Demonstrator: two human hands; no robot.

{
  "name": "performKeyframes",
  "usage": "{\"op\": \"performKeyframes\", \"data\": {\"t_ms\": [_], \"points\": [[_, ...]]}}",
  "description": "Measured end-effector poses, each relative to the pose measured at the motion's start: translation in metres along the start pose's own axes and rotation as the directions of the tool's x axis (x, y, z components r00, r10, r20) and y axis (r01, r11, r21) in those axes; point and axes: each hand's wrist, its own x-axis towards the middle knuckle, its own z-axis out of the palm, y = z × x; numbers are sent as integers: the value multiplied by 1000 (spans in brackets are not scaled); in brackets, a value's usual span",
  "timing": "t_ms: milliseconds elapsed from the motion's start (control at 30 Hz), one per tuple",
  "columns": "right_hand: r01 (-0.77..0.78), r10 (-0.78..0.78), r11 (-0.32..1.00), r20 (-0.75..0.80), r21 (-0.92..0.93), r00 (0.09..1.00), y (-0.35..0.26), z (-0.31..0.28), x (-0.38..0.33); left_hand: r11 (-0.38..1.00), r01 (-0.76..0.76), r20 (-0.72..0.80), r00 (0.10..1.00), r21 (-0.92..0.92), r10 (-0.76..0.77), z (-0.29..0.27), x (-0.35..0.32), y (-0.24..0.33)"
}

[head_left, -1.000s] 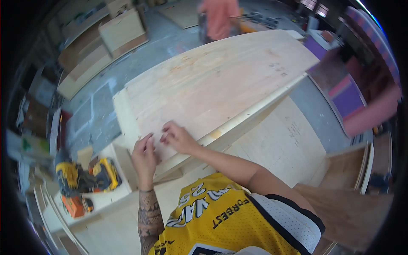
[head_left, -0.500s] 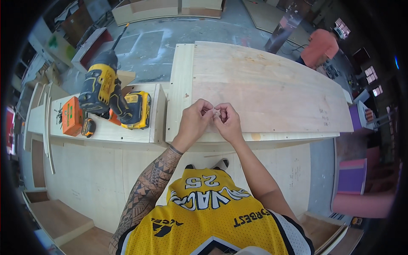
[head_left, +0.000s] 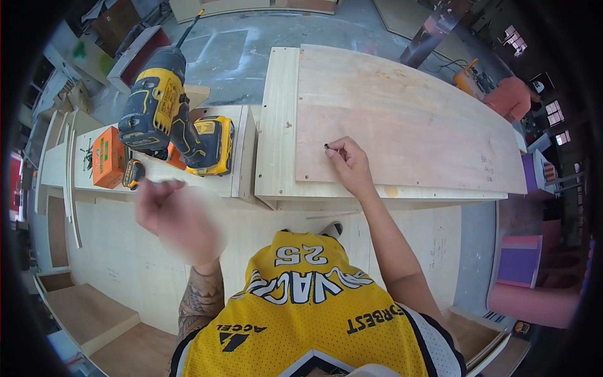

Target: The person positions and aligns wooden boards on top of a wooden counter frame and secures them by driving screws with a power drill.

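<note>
**Plywood panel, screw pinched**

Your right hand (head_left: 350,164) pinches a small dark screw (head_left: 327,146) at its fingertips, tip on the plywood panel (head_left: 402,125). Your left hand (head_left: 179,220) is motion-blurred below the yellow drill (head_left: 164,116); finger state can't be told.

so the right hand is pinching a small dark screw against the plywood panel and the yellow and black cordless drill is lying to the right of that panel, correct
Not quite. The head view shows the yellow and black cordless drill lying to the left of the pale plywood panel, on a narrow board. The rest holds: the right hand pinches a small dark screw against the panel.
</note>
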Motion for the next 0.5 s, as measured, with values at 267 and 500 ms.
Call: {"op": "performKeyframes", "data": {"t_ms": [267, 500], "points": [[-105, 131, 990, 333, -94, 934, -13, 1, -6, 861, 504, 361, 818, -72, -448, 33, 94, -11], [105, -65, 991, 399, -80, 915, -12, 2, -4, 922, 383, 426, 843, -47, -329, 31, 104, -20]]}}
